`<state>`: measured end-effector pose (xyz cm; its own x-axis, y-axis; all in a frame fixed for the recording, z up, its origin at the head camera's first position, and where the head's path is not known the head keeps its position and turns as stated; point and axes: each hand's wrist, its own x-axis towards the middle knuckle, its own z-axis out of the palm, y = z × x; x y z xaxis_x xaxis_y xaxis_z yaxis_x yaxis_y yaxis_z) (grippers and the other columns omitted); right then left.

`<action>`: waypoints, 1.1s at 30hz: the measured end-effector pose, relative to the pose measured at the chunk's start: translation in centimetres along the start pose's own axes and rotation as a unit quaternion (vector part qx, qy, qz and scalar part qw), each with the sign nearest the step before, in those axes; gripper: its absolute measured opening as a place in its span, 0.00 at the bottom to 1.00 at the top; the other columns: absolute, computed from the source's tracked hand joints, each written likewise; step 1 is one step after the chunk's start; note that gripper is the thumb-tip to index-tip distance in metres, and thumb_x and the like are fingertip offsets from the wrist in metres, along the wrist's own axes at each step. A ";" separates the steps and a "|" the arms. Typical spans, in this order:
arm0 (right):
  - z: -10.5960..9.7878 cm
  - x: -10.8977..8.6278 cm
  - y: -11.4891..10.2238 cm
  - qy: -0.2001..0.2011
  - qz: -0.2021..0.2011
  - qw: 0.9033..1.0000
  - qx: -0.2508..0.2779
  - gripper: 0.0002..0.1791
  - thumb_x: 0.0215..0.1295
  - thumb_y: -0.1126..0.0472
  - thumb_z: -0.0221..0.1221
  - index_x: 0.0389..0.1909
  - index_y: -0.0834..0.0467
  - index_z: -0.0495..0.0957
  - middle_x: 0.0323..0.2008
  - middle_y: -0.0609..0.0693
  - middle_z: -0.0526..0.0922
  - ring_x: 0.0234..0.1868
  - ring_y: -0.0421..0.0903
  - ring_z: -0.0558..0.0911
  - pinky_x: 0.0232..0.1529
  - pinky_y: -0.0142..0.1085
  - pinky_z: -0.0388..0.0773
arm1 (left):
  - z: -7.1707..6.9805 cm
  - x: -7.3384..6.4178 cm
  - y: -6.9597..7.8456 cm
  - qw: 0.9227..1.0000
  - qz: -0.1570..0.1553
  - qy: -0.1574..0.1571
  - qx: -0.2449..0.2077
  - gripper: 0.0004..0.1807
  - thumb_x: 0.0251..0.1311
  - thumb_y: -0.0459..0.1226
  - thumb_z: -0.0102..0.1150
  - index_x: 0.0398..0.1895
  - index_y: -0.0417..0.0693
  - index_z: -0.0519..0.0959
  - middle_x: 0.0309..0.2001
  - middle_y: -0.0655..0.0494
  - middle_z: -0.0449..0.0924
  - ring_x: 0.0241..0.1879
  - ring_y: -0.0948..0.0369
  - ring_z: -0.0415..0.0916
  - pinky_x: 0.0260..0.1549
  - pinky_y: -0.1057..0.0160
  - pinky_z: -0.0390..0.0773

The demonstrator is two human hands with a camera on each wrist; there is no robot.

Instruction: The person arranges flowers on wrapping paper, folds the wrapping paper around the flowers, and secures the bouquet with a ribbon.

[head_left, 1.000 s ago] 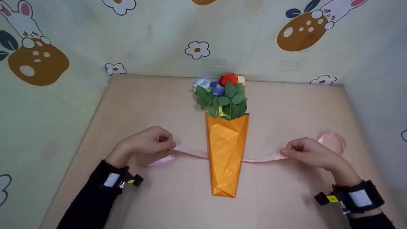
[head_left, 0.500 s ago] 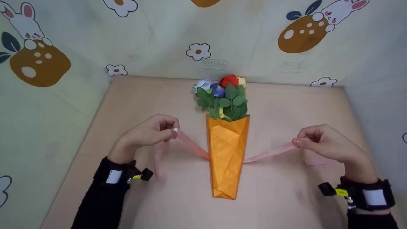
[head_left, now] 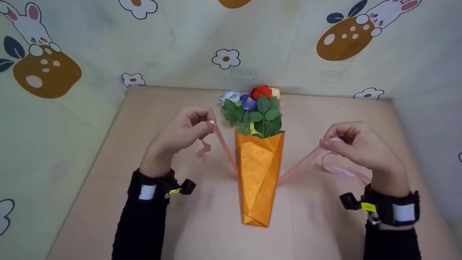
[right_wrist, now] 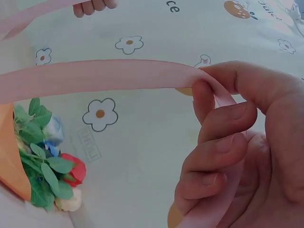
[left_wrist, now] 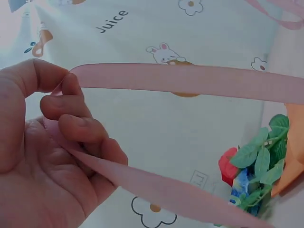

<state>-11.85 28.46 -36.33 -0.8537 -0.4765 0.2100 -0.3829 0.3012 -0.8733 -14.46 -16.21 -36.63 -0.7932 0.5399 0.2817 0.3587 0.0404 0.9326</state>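
Note:
A bouquet of artificial flowers [head_left: 261,93], red, blue, pale blue and cream with green leaves, lies wrapped in orange paper [head_left: 259,173] at the middle of the table. Beneath the wrap passes a pink ribbon [head_left: 300,165], hidden where the paper covers it. To the left, my left hand [head_left: 182,130] pinches one length of it between thumb and fingers, raised above the table. My right hand [head_left: 357,146] pinches the other length on the right. In both wrist views the ribbon [left_wrist: 190,80] runs taut from the fingertips, and its loose end passes through the curled fingers [right_wrist: 221,145].
The table [head_left: 306,231] has a pale pinkish-tan top. Behind and beside it hangs a light backdrop [head_left: 180,43] printed with rabbits, fruit and flowers. The right-hand loose end of ribbon curls down near the right wrist.
Both hands have risen and moved up the table, the left one also inward, lifting the ribbon lengths into a steeper V. The right hand first went outward, then came back. The bouquet stays put.

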 end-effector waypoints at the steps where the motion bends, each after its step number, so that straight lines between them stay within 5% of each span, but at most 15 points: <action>1: 0.2 0.2 -0.1 -0.003 0.005 1.000 0.001 0.11 0.70 0.78 0.64 0.33 0.62 0.88 0.22 0.48 0.79 0.18 0.38 0.70 0.18 0.29 0.66 | 0.1 0.1 0.1 1.000 0.013 0.011 -0.015 0.11 0.71 0.27 0.47 0.32 0.28 0.76 0.25 0.54 0.70 0.23 0.58 0.65 0.27 0.68 0.71; 6: 1.3 1.1 -0.4 -0.002 0.038 0.999 0.000 0.07 0.72 0.74 0.66 0.33 0.63 0.88 0.21 0.44 0.76 0.19 0.37 0.67 0.17 0.32 0.61 | 1.0 0.6 0.3 0.994 0.069 0.050 -0.063 0.11 0.65 0.27 0.44 0.27 0.25 0.71 0.21 0.54 0.67 0.20 0.58 0.61 0.23 0.68 0.67; 11: 2.6 1.9 -0.3 0.000 0.037 0.999 0.012 0.06 0.73 0.73 0.66 0.36 0.63 0.88 0.24 0.46 0.79 0.21 0.38 0.69 0.19 0.30 0.64 | 2.9 1.4 -0.2 0.994 0.075 0.045 -0.072 0.12 0.70 0.29 0.48 0.32 0.24 0.73 0.23 0.56 0.69 0.21 0.57 0.62 0.23 0.67 0.66; 17: 4.2 2.5 0.3 -0.010 0.031 0.999 0.037 0.06 0.78 0.73 0.62 0.40 0.65 0.87 0.26 0.47 0.80 0.21 0.42 0.71 0.22 0.30 0.74 | 5.4 2.5 -1.2 0.996 0.041 0.019 -0.071 0.12 0.79 0.30 0.51 0.40 0.25 0.76 0.28 0.51 0.73 0.24 0.57 0.67 0.27 0.66 0.71; 22: 4.7 2.9 0.9 -0.009 0.068 0.998 0.008 0.05 0.78 0.67 0.65 0.41 0.62 0.88 0.26 0.48 0.79 0.21 0.41 0.70 0.22 0.29 0.73 | 5.8 3.1 -2.3 0.998 -0.056 0.013 0.033 0.11 0.82 0.33 0.53 0.44 0.34 0.81 0.27 0.55 0.70 0.25 0.58 0.66 0.27 0.66 0.69; 24: 4.7 3.0 1.2 -0.008 0.084 0.996 -0.006 0.05 0.78 0.65 0.66 0.41 0.62 0.88 0.29 0.49 0.83 0.22 0.41 0.72 0.24 0.28 0.75 | 5.6 3.3 -3.1 0.989 -0.105 0.016 0.101 0.11 0.82 0.35 0.54 0.45 0.38 0.83 0.26 0.57 0.69 0.25 0.59 0.66 0.26 0.65 0.67; 27: 4.7 3.1 1.7 -0.009 0.104 0.994 -0.024 0.07 0.79 0.62 0.66 0.42 0.63 0.88 0.33 0.50 0.86 0.23 0.42 0.73 0.26 0.30 0.80 | 4.8 3.8 -4.9 0.966 -0.162 0.043 0.198 0.11 0.80 0.37 0.54 0.43 0.40 0.83 0.27 0.55 0.69 0.26 0.58 0.67 0.28 0.62 0.67; 30: 4.6 3.2 2.3 -0.009 0.116 0.993 -0.034 0.08 0.79 0.61 0.66 0.43 0.63 0.88 0.34 0.50 0.87 0.23 0.42 0.74 0.29 0.34 0.85 | 3.4 4.0 -7.6 0.937 -0.221 0.082 0.259 0.10 0.77 0.35 0.53 0.38 0.39 0.81 0.30 0.52 0.73 0.30 0.56 0.70 0.33 0.58 0.70; 33: 4.6 3.3 2.8 -0.007 0.122 0.991 -0.046 0.08 0.79 0.60 0.66 0.42 0.62 0.88 0.32 0.49 0.87 0.22 0.41 0.73 0.29 0.34 0.84 | 1.6 3.8 -12.1 0.904 -0.279 0.101 0.309 0.12 0.73 0.35 0.53 0.28 0.44 0.76 0.29 0.51 0.75 0.29 0.55 0.71 0.32 0.55 0.72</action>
<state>-14.17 23.93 -40.14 -0.9206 -0.3904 -0.0098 -0.1956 0.4826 -0.8537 -21.06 -13.31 -47.19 -0.9867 0.1280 -0.1002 0.0313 0.7545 0.6556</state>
